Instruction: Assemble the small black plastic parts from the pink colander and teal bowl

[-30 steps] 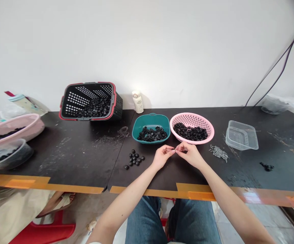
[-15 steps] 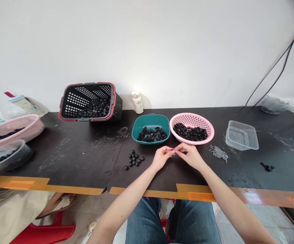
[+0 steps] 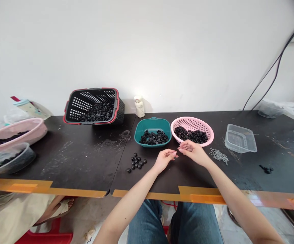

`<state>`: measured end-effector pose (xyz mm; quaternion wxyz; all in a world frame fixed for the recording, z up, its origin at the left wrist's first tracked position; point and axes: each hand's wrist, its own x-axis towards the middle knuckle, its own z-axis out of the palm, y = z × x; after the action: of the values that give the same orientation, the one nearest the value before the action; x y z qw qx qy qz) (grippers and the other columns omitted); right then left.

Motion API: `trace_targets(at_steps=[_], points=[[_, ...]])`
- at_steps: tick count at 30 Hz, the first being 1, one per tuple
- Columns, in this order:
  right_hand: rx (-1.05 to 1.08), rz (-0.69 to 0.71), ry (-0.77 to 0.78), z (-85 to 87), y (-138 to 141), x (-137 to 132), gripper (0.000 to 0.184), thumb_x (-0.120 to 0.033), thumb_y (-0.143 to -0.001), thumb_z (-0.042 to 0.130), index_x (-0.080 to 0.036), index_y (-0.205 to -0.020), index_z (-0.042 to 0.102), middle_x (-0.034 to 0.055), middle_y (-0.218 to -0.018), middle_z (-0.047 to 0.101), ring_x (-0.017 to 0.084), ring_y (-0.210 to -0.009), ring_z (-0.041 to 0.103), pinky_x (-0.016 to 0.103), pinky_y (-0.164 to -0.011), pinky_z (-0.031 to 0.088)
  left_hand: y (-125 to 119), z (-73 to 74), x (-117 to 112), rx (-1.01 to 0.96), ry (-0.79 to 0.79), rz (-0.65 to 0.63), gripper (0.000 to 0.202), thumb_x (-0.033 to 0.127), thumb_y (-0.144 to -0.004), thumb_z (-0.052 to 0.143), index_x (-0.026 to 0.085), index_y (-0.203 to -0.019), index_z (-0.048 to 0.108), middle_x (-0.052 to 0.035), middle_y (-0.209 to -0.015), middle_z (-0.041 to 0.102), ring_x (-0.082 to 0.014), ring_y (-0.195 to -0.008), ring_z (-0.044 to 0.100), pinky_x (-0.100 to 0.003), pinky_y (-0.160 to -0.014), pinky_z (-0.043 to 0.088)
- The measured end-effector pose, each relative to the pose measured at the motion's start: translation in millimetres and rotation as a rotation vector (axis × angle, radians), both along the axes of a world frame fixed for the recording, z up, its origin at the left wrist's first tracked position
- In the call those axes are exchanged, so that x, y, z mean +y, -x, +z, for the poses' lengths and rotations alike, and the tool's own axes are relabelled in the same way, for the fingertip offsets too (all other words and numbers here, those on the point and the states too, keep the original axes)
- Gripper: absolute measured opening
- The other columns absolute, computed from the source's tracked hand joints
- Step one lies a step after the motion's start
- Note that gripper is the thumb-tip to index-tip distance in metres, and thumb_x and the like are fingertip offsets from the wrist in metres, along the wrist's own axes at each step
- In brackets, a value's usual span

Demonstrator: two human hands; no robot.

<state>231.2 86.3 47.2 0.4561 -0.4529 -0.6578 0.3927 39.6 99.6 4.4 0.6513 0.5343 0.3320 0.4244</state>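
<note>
My left hand (image 3: 165, 160) is above the black table in front of the green tub. Its thumb and fingers are pinched together; whatever sits between them is too small to make out. My right hand (image 3: 191, 151) is just to its right, at the near rim of the pink basket (image 3: 210, 126). Its fingers are loosely bent with the thumb a little apart, and I see nothing held in them. Small black round parts (image 3: 195, 136) fill the bottom of the pink basket. Black ring-like parts (image 3: 153, 138) lie in the green tub (image 3: 139, 128). Left of my left hand is a cluster of black round caps (image 3: 136, 163).
Grey metal pins (image 3: 219, 156) are piled right of my right hand, beside a clear plastic box (image 3: 240, 145). Further right lie a few black pieces (image 3: 266, 169). A dark basket (image 3: 121, 110) of black parts and a white bottle (image 3: 139, 107) stand near the wall. Another person's leg shows at lower left.
My hands, whose fingertips met before, have come apart. The right hand has loosened and shifted towards the pink basket, while the left stays pinched. The view has tilted slightly.
</note>
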Motion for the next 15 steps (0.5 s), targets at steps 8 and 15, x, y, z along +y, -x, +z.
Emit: trace_targets(at_steps=[8,15], points=[[-0.872,-0.237,0.069,32.3,-59.3,88.4,0.019,-0.028,-0.083,0.055,-0.019,-0.093,0.068,0.0066,-0.095,0.071,0.02,-0.084,0.065,0.029,-0.076,0.047,0.7,0.4,0.8,-0.014,-0.015,0.019,0.04,0.042,-0.073,0.071,0.011,-0.097,0.066,-0.0105,-0.086,0.071,-0.0179,-0.082,0.064,-0.025,-0.068,0.048],[-1.081,-0.126,0.193,26.2,-34.1,112.2,0.018,-0.029,-0.072,0.066,-0.018,-0.057,0.069,0.0055,-0.054,0.063,0.02,-0.055,0.06,0.029,-0.058,0.04,1.1,-4.0,2.9,-0.015,-0.013,0.022,0.036,0.041,-0.07,0.073,0.012,-0.091,0.066,-0.0069,-0.078,0.069,-0.0148,-0.075,0.063,-0.023,-0.064,0.046]])
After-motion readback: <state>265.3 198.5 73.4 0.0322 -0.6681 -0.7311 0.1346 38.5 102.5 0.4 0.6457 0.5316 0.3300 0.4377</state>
